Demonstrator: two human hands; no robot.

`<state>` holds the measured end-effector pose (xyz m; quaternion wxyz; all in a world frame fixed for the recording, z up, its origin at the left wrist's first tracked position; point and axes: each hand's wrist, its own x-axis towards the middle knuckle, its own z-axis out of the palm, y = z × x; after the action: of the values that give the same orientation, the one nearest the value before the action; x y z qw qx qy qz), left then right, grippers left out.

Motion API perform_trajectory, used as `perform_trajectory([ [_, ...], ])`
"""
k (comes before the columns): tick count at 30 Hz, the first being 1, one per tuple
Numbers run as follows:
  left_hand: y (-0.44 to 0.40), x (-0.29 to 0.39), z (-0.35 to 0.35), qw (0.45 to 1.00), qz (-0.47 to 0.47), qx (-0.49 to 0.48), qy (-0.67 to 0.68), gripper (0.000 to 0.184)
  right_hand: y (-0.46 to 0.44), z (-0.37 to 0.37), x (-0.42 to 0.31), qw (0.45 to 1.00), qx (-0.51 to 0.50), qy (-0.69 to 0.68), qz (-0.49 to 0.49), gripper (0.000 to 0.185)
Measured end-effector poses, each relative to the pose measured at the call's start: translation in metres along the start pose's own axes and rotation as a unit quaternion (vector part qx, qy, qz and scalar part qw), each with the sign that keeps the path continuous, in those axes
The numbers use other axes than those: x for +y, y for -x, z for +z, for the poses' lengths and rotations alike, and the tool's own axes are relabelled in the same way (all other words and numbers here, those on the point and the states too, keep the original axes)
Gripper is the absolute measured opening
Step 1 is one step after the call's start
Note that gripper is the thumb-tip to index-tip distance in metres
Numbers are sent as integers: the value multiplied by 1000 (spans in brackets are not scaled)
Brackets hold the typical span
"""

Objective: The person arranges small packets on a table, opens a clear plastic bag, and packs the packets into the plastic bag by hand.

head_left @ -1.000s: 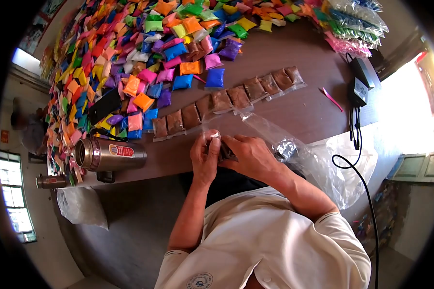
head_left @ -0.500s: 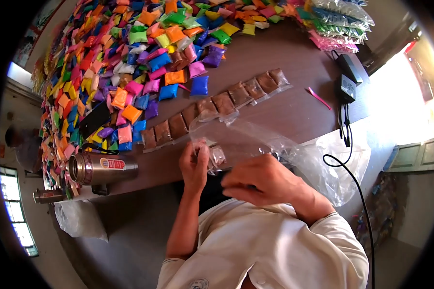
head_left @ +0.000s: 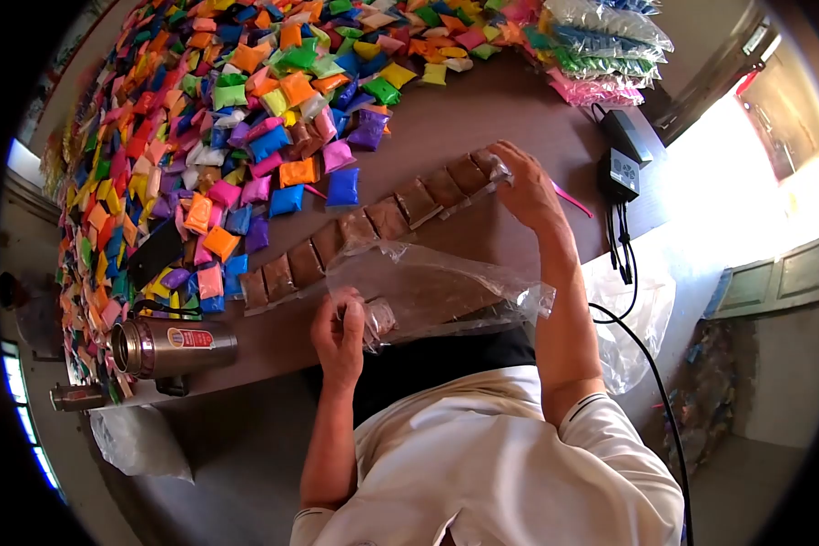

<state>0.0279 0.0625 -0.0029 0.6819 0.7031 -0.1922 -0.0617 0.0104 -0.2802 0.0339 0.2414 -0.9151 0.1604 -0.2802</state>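
Note:
My left hand (head_left: 339, 338) is closed on the edge of a clear plastic bag (head_left: 428, 278), which spreads out to the right over the table's near edge. Inside the bag, close to my left fingers, lies a brown packet (head_left: 379, 316). A slanting row of several brown packets (head_left: 389, 218) in clear wrapping lies beyond the bag. At the row's far right end my right hand (head_left: 530, 189) has its fingers around the last brown packet (head_left: 490, 164); my thumb's exact hold is partly hidden.
A big heap of colourful packets (head_left: 218, 136) covers the table's left and back. A steel flask (head_left: 175, 348) stands near the left front edge. Stacked bags (head_left: 601, 55), a black adapter (head_left: 619, 173) with cables, and a pink strip (head_left: 573, 198) are on the right.
My right hand has moved from near the bag, forward and right to the end of the brown row. My left hand keeps the bag, which is now spread wider. The view has shifted slightly.

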Motion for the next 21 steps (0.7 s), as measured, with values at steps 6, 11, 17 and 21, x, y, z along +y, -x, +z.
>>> perform_trajectory([
  [6, 0, 0, 1, 999, 34, 3, -21, 34, 3, 13, 15, 998, -59, 5, -10, 54],
  [11, 0, -2, -1, 999, 31, 1, -35, 31, 1, 14, 19, 1000, -5, 13, -24, 41],
  [17, -1, -2, -2, 998, 52, -5, -39, 30, 1, 19, 29, 997, 10, 23, 79, 40],
  [21, -3, -5, -2, 996, 63, -2, -56, 30, 5, 19, 23, 997, 42, 67, 26, 38],
])
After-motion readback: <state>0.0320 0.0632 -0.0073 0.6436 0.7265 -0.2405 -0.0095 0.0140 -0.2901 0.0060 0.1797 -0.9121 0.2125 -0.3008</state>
